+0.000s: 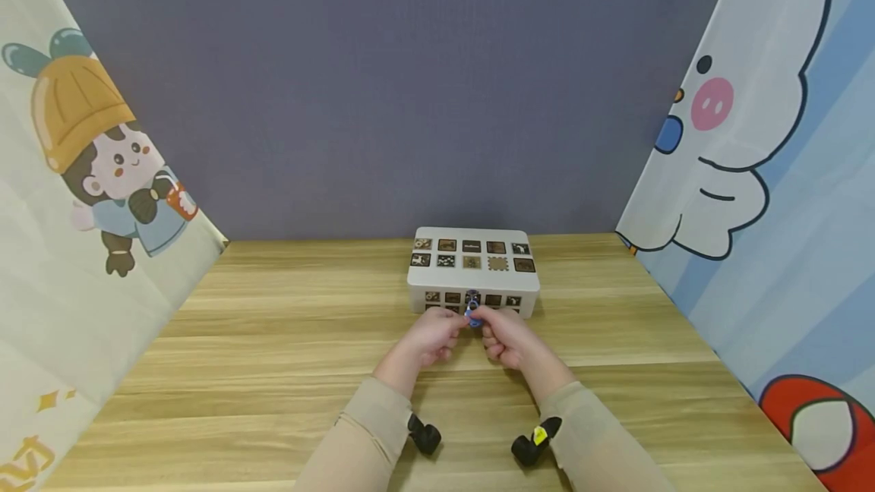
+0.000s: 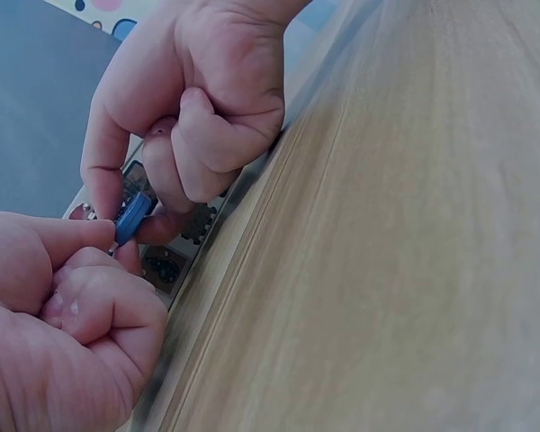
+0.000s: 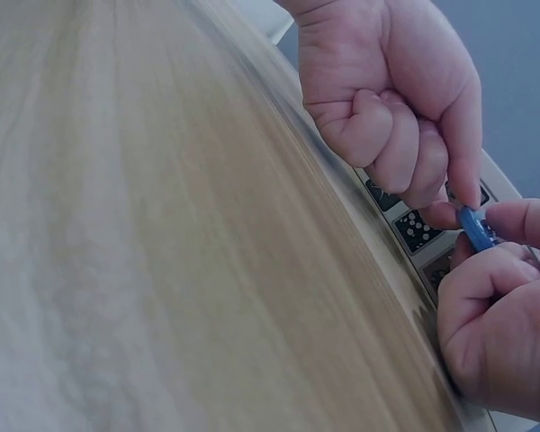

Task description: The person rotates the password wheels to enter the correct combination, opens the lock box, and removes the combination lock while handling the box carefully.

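Note:
A white tin box (image 1: 472, 279) with rows of small dark pictures lies flat on the wooden table. At the middle of its front side hangs a small blue lock-like piece (image 1: 474, 317), with a loop at the clasp. My left hand (image 1: 431, 334) and right hand (image 1: 509, 336) meet there, each pinching this piece between thumb and finger, other fingers curled. In the left wrist view the blue piece (image 2: 133, 218) sits between left hand (image 2: 67, 333) and right hand (image 2: 193, 99). The right wrist view shows the blue piece (image 3: 475, 229) partly covered by fingertips.
The wooden table (image 1: 287, 355) runs back to a grey panel (image 1: 342, 97). Cartoon-printed curtains stand along the left side (image 1: 41, 287) and right side (image 1: 813, 249). A black wrist camera (image 1: 425, 437) is on the left sleeve, another (image 1: 529, 448) on the right.

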Demonstrator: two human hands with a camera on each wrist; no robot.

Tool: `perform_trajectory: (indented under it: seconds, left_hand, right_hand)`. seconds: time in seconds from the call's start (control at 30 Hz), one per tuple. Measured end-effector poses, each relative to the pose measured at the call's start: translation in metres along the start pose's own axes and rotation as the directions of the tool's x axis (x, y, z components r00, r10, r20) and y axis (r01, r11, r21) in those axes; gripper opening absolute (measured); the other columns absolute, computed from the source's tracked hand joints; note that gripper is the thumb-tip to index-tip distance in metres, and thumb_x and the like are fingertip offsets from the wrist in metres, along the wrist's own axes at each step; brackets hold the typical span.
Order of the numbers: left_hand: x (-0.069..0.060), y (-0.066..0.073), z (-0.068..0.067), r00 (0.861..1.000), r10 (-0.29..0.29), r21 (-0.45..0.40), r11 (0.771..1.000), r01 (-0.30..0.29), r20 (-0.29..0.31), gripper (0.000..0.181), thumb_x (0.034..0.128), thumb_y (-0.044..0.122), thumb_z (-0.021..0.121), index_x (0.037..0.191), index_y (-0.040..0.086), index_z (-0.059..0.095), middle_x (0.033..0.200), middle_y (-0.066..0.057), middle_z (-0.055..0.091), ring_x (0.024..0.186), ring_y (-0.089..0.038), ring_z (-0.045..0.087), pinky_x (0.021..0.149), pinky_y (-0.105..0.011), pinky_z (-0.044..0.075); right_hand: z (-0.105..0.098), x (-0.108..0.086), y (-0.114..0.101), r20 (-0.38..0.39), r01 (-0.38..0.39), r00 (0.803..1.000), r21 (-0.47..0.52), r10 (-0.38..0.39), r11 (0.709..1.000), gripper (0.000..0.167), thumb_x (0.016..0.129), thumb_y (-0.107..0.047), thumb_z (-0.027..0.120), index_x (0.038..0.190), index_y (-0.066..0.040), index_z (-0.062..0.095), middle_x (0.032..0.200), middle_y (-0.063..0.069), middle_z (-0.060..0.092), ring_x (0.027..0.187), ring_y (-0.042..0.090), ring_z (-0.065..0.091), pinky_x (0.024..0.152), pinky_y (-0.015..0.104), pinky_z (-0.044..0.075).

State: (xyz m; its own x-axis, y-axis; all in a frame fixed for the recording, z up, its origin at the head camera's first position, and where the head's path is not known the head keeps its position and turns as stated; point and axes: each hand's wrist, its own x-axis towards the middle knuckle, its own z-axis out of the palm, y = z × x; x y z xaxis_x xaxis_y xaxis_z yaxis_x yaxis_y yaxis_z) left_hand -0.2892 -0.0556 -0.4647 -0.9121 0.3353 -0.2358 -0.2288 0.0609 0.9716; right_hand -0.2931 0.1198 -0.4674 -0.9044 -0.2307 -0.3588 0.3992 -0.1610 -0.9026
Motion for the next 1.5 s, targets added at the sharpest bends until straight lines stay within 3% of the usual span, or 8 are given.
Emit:
perform_trajectory:
  seconds: [0.33, 0.57, 0.9, 1.5]
  left_hand:
    - [0.0022, -0.0023, 0.0009, 1.0, 0.008, -0.018, 1.0, -0.008, -0.013, 0.025, 0.1014, 0.015, 0.059, 0.109, -0.009, 0.061, 0.062, 0.006, 0.038, 0.049, -0.007, 0.034, 0.043, -0.018, 0.033]
    - [0.0024, -0.0021, 0.0002, 1.0, 0.004, -0.034, 0.999, -0.004, -0.012, 0.026, 0.101, 0.014, 0.059, 0.11, -0.01, 0.06, 0.062, 0.006, 0.039, 0.05, -0.006, 0.034, 0.043, -0.018, 0.033]
    - [0.0026, -0.002, -0.0002, 1.0, 0.004, -0.03, 1.0, -0.005, -0.005, 0.025, 0.1015, 0.014, 0.059, 0.11, -0.01, 0.061, 0.062, 0.006, 0.038, 0.05, -0.006, 0.033, 0.043, -0.019, 0.032]
    - [0.0022, -0.001, -0.0017, 1.0, 0.004, 0.013, 1.0, -0.004, 0.004, 0.028, 0.1026, 0.016, 0.057, 0.113, -0.009, 0.064, 0.06, 0.006, 0.037, 0.05, -0.007, 0.033, 0.044, -0.02, 0.032]
  right_hand:
    - [-0.0029, -0.0036, -0.0038, 0.048, -0.028, 0.999, 0.056, 0.025, 0.998, 0.017, 0.095, -0.021, 0.061, 0.083, -0.009, 0.061, 0.052, -0.011, 0.032, 0.043, 0.001, 0.025, 0.038, 0.015, 0.019]
    - [-0.0071, -0.0032, -0.0044, 0.031, -0.035, 0.999, 0.06, 0.033, 0.998, 0.018, 0.096, -0.023, 0.062, 0.084, -0.01, 0.062, 0.052, -0.011, 0.032, 0.043, 0.001, 0.025, 0.038, 0.015, 0.018]
    - [-0.0088, -0.0039, -0.0057, 0.013, 0.009, 1.0, -0.023, -0.009, 1.0, 0.021, 0.094, -0.022, 0.065, 0.077, -0.011, 0.061, 0.052, -0.01, 0.033, 0.043, 0.003, 0.026, 0.038, 0.016, 0.02]
    - [-0.0046, 0.0006, -0.0011, 0.002, 0.067, 0.998, -0.098, -0.067, 0.993, 0.012, 0.091, -0.015, 0.066, 0.092, -0.003, 0.065, 0.053, -0.008, 0.033, 0.045, 0.004, 0.024, 0.039, 0.018, 0.02]
